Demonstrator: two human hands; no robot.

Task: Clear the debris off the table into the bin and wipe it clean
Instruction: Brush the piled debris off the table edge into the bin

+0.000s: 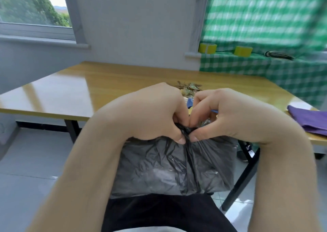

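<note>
L hand (155, 111) & R hand (233, 113) pinched crumpled black plastic bin bag (159, 166) at its bunched mouth, prob. to open it; dry brown leaf debris (190, 87) sat on yellow wooden table (106, 83) behind.

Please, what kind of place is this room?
Probably a plain workroom or classroom, though I cannot be sure: a long wooden table, a grey tiled floor, and yellow tape rolls on a ledge draped in green checked cloth.
</note>
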